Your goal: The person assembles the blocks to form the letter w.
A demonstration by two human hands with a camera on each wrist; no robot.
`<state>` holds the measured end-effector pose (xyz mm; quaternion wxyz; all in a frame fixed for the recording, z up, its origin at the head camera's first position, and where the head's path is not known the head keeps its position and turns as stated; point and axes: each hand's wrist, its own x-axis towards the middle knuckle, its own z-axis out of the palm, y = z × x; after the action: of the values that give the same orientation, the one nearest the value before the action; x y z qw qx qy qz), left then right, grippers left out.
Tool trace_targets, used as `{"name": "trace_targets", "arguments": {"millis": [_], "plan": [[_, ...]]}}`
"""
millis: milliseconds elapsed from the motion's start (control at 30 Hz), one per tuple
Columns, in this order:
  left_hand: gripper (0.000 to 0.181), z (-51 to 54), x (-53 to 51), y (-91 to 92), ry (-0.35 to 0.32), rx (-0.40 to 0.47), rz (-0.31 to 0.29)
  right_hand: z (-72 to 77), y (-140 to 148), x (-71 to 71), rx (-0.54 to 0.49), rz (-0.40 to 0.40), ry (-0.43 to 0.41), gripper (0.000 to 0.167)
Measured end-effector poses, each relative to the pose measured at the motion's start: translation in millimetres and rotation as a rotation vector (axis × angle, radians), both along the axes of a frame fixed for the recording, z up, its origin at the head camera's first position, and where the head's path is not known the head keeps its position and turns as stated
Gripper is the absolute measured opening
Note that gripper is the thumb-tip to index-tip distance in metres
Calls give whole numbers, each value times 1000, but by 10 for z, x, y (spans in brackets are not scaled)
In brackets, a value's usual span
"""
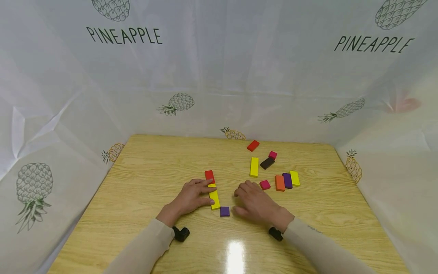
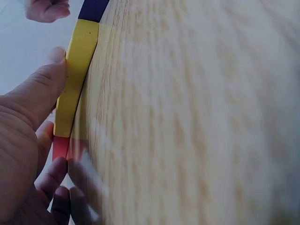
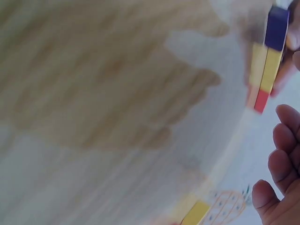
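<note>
My left hand (image 1: 193,196) rests over a row of two blocks, its thumb and fingers touching their tops. The red block (image 1: 209,175) lies at the far end, end to end with a long yellow block (image 1: 215,203). In the left wrist view, the thumb (image 2: 44,84) lies along the upper edge of the yellow block. A small purple block (image 1: 224,212) sits by the yellow block's near corner; whether they touch I cannot tell. My right hand (image 1: 254,201), loosely bent and holding nothing, is just right of the purple block.
Right of my right hand lie a pink block (image 1: 265,185) and orange (image 1: 280,183), purple (image 1: 287,180) and yellow (image 1: 295,178) blocks side by side. Farther back are yellow (image 1: 254,167), black (image 1: 267,163), pink (image 1: 272,155) and red (image 1: 253,145) blocks. A pineapple-print sheet (image 1: 219,76) surrounds the wooden table.
</note>
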<state>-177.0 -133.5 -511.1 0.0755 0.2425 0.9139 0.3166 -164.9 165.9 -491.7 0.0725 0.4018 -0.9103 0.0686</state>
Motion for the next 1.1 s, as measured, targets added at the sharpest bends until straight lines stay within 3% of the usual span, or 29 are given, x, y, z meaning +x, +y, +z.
{"name": "trace_targets", "arguments": {"millis": [167,600,800,1100], "plan": [[50,2,5,-5,-7,19,-5,34,205,-73,-18,-53,16,38],[51,6,2,3,-12,14,-6,166,1157,-295,14,-170,220,43],[52,-8,-3,-5,-5,-1,-4,141,1403,-322,48,-208,205,50],[52,-10,6,-9,-21,17,-2,72,1483,-415,69,-247,124,58]]}}
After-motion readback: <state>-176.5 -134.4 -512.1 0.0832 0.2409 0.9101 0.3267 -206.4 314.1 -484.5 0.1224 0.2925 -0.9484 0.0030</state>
